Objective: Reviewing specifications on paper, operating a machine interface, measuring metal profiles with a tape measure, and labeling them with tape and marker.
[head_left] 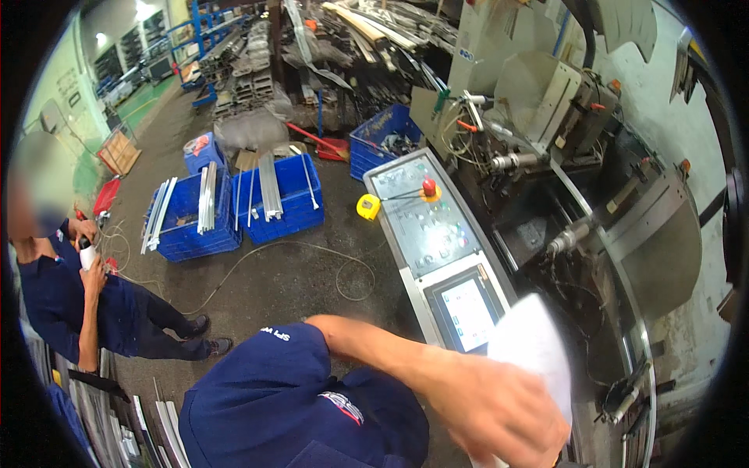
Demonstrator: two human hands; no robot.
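My left arm reaches across my navy-shirted body to the right. At its end my left hand [503,413] is bent over with its fingers curled, partly smeared by motion. Beneath and behind this hand a white, sheet-like thing [538,343] sticks up; it is blurred, and whether it is paper or cloth I cannot make out. It covers a corner of the lit touch screen [466,313] on the grey control panel [425,218]. My right hand does not show.
A yellow tape measure [367,207] lies at the panel's left edge, near a red emergency button [429,187]. Saw machinery [577,226] fills the right. Blue crates [199,234] bear metal profiles [269,187]. At left a co-worker [70,288] holds a white-and-black tool [86,253]; a hose [234,269] crosses the floor.
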